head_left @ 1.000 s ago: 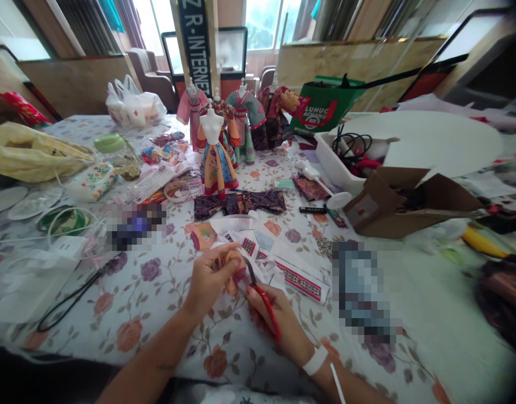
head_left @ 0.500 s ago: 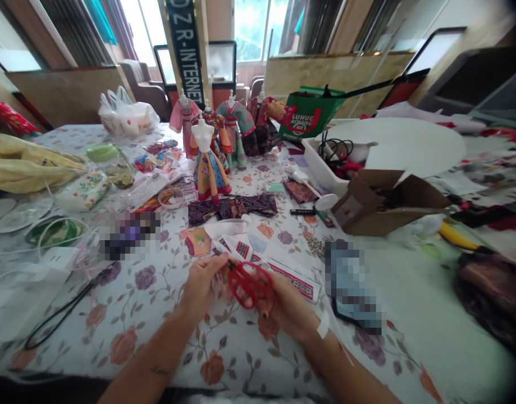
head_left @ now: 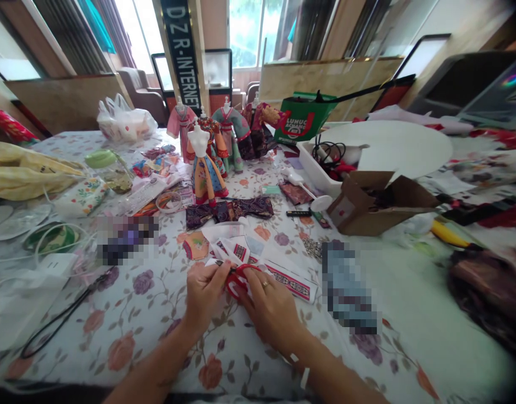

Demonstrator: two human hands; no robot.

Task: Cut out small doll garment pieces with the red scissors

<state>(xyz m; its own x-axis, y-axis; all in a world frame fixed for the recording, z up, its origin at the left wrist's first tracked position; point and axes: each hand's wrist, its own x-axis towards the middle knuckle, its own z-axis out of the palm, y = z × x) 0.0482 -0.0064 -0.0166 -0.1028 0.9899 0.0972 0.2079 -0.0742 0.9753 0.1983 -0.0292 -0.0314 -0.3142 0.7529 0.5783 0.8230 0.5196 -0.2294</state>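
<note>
My left hand pinches the edge of a white cloth piece between fingers and thumb. My right hand, wearing a ring, grips red-handled scissors, whose blades are mostly hidden by the fingers and cloth. A strip of white fabric with a red-and-black woven band lies just right of my hands. Beyond them rests a dark patterned batik cloth, with a small orange-patterned cloth piece to its lower left.
Miniature dressed mannequins stand beyond the batik on the floral tablecloth. To the right are a cardboard box and a white tub of cables. A glass jar and yellow bag sit left. Two pixelated patches hide objects.
The scissors have dropped from above my hands to between them, and my right hand has moved closer to my left. The camera view has shifted, sliding the table contents left.
</note>
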